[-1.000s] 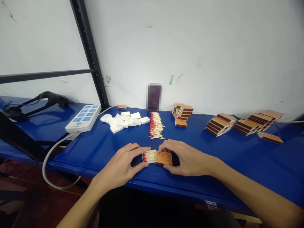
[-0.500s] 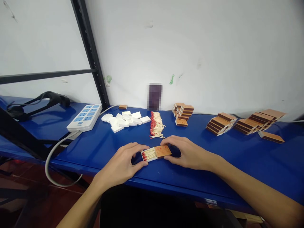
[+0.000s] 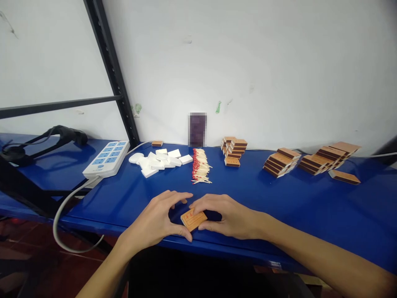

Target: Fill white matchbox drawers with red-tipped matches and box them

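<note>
A closed matchbox (image 3: pixel 194 220) with an orange printed top lies near the front of the blue table, slightly turned. My right hand (image 3: pixel 229 215) grips it from the right, fingers on the top and far side, thumb along the near right edge. Around its left end my left hand (image 3: pixel 159 217) is open, thumb and fingers spread, with the thumb close to the near left corner; it does not appear to grip the box. Beyond the hands lies a row of loose red-headed matches (image 3: pixel 201 166).
White small boxes (image 3: pixel 163 158) lie heaped at the back left, near a power strip (image 3: pixel 108 158). Matchbox stacks stand at centre right (image 3: pixel 235 149), right (image 3: pixel 281 161) and far right (image 3: pixel 325 159). A dark pixelated rectangle (image 3: pixel 197 130) stands by the wall. A black metal post (image 3: pixel 113 70) rises at left.
The tray full of matches has gone into its sleeve, so the box is now closed. My right hand has moved left and nearer with it. My left hand has loosened from the tray's end.
</note>
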The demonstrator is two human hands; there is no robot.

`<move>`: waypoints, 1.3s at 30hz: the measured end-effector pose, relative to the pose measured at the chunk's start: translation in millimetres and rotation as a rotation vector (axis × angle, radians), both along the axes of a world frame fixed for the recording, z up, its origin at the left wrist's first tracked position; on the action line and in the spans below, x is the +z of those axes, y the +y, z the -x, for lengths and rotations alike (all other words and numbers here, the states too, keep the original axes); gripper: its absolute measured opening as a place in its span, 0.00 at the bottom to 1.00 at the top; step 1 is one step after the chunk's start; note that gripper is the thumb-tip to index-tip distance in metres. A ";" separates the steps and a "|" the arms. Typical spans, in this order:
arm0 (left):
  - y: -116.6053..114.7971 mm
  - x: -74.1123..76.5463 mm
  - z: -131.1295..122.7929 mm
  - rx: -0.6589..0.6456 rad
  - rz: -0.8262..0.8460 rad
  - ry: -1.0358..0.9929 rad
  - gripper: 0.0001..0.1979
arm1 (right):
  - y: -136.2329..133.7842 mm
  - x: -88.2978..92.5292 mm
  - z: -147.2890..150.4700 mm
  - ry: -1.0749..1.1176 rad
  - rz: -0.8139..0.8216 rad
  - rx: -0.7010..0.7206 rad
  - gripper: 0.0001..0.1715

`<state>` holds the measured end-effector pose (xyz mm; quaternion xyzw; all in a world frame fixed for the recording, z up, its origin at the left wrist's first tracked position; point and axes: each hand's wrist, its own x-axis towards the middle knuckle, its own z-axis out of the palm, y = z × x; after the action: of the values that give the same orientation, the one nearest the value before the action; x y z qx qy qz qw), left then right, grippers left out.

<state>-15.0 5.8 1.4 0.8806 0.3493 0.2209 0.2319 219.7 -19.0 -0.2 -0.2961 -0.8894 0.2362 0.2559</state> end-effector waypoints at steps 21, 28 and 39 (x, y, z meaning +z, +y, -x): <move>2.1 0.0 -0.4 0.031 -0.115 0.058 0.17 | 19.2 46.1 -201.4 -0.467 -0.652 -1.120 0.20; 0.5 -0.4 -1.7 0.031 -0.097 0.060 0.16 | 28.6 25.7 -202.6 -0.669 -0.679 -1.161 0.19; 63.4 29.4 -3.7 0.139 -0.359 0.218 0.18 | 41.8 55.4 -124.0 -0.329 -0.545 -0.754 0.12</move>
<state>-11.3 69.2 30.7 0.9002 0.3872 0.1986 0.0164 343.7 22.8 55.2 -0.5529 -0.7784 -0.1638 0.2480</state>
